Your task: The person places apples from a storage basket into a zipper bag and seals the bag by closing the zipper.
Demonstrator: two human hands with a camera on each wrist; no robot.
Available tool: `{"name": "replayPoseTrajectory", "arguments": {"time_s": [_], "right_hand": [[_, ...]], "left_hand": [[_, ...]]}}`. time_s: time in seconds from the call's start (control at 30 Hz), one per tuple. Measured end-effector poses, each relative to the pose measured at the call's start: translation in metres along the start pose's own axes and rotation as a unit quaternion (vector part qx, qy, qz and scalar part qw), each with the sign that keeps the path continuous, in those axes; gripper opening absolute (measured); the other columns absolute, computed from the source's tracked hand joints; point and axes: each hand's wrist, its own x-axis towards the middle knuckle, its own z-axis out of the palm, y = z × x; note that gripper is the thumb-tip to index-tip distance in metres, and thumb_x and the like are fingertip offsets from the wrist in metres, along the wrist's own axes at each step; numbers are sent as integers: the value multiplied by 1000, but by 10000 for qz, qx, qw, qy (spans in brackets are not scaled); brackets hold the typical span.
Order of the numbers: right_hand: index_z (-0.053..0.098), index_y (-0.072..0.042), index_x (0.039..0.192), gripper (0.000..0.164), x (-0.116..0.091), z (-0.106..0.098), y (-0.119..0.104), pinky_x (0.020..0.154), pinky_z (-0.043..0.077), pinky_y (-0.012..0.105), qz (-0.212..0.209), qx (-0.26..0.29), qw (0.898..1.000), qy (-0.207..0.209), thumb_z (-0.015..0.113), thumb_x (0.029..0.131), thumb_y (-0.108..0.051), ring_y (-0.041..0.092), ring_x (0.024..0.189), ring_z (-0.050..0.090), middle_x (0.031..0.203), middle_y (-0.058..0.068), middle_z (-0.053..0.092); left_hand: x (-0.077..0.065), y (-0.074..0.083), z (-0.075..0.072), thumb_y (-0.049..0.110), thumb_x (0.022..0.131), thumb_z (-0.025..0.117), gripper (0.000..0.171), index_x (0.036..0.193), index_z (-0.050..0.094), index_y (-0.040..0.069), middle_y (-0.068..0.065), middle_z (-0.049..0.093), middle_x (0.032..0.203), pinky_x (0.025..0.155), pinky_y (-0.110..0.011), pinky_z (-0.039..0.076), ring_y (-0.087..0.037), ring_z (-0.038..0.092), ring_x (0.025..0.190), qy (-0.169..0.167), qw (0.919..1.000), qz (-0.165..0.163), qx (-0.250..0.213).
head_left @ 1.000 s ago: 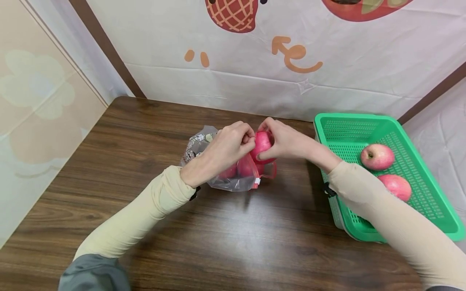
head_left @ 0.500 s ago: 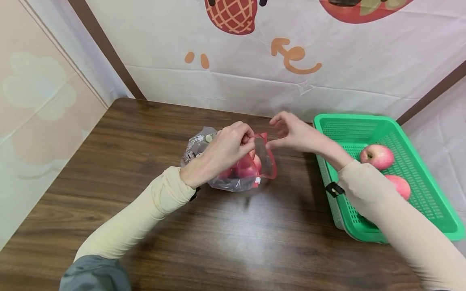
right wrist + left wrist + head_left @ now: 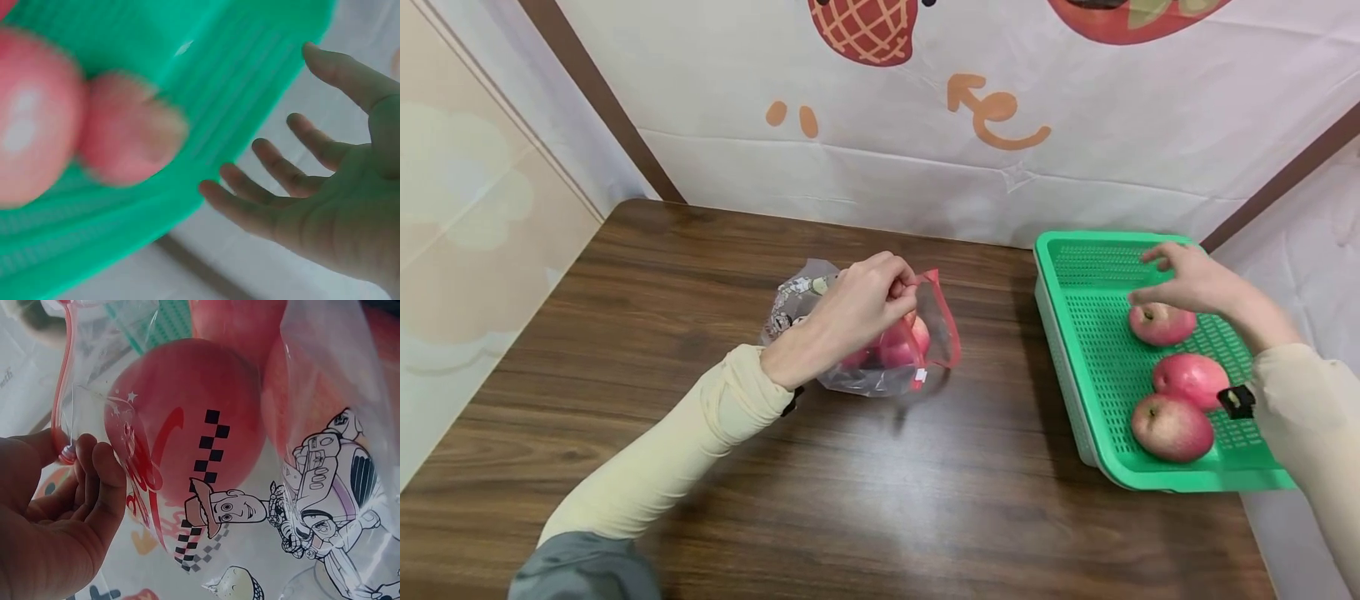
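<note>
In the head view, a clear plastic zip bag [image 3: 868,382] with a red edge and cartoon prints lies on the table, its mouth facing right. Several red apples [image 3: 187,412] sit inside it. My left hand [image 3: 868,296] pinches the red rim of the bag's mouth between thumb and fingers, as the left wrist view shows too. Over the green basket [image 3: 1078,375], my right hand [image 3: 1195,283] hovers with spread fingers and nothing in it. Closest beneath it is an apple [image 3: 1161,325]; a second apple [image 3: 1191,379] and a third apple [image 3: 1172,427] lie nearer the front.
The dark wooden table [image 3: 850,517] carries both bag and basket. Behind it hangs a pale printed cloth [image 3: 887,183]. At the right, the basket stands close to the table's edge.
My right hand has let go of an apple at the bag's mouth and moved right, over the basket. The left hand has kept its hold on the bag rim.
</note>
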Motion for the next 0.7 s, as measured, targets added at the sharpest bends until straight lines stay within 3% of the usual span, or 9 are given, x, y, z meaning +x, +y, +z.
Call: {"name": "replayPoseTrajectory", "arguments": {"time_s": [0.2,0.4,0.6,0.7], "right_hand": [[35,18,136,74,-6,13,48,90,42,65,250,-373,9987,-241,68,88,-28,58,115,43,125,48,43],[25,17,140,84,0,30,53,87,44,58,462,-108,9985,-278,68,89,-33,52,113,44,128,42,40],[25,16,138,84,1,32,46,77,48,51,651,-62,9978,-110,66,89,-39,48,103,50,120,39,45],[29,15,136,81,0,25,40,74,48,48,549,-88,9982,229,66,88,-39,46,98,53,115,38,48]], "left_hand": [[2,5,-4,4,82,59,8,86,64,9,-1,55,82,65,-26,44,-14,52,74,-319,9993,-211,45],[3,10,-8,4,85,59,8,88,65,7,-2,55,81,63,-28,43,-16,51,73,-591,9975,-256,285],[4,14,-13,6,87,56,11,92,67,5,-2,55,81,63,-26,44,-15,51,71,-237,9995,116,189],[6,15,-19,6,88,57,11,92,67,5,-2,54,79,62,-25,43,-14,50,70,50,9997,235,15]]}}
